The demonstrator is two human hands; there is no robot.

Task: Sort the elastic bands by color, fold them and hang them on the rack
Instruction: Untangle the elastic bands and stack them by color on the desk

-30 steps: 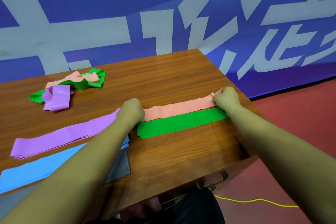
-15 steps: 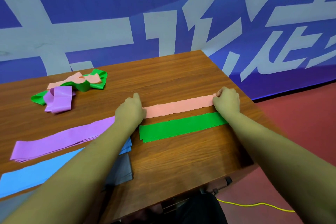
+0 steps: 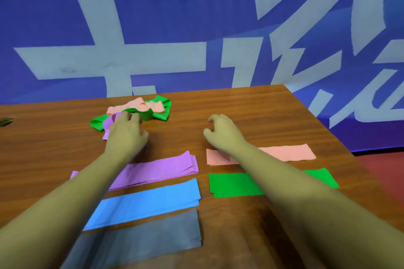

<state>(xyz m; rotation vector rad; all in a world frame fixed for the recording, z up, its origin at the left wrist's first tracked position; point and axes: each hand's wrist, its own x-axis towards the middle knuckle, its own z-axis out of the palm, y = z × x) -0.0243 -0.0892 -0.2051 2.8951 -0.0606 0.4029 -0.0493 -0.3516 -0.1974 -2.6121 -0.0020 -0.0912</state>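
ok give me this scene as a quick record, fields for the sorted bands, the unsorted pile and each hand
sorted left column: purple band, blue band, grey band, lying flat
sorted right column: pink band, green band, flat
unsorted pile: tangled heap of pink, green and purple bands at the far side of the table
left hand: on the heap, grip not clear
right hand: open, empty, beyond the pink band
rack: not in view
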